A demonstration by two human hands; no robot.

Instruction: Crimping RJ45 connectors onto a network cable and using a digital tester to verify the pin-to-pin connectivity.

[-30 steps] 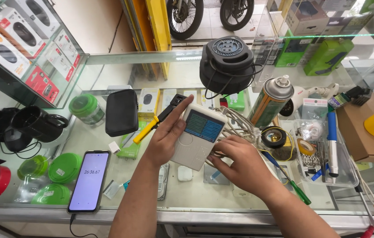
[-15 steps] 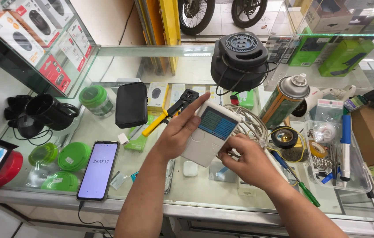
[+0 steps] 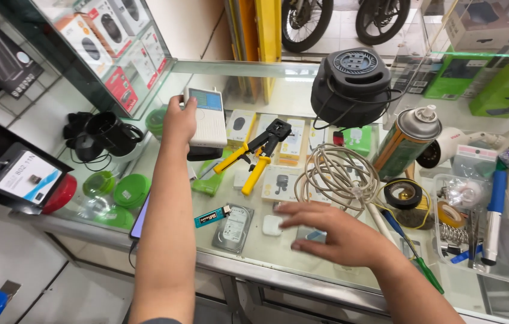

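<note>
it's a small shop, with a glass worktop [image 3: 302, 90] built as a display case that runs right across the front. a slanted glass cabinet [image 3: 95, 54] of boxed goods stands on the left, beside a plain cream wall [image 3: 188, 27]. out back there's a pale tiled floor [image 3: 341, 27] in bright daylight, with two motorbike wheels [image 3: 305, 21] parked on it. green boxes [image 3: 500, 87] are stacked on the right.

left hand [image 3: 178, 122] stretched forward gripping, right hand [image 3: 329, 232] hovering flat, fingers spread
</note>
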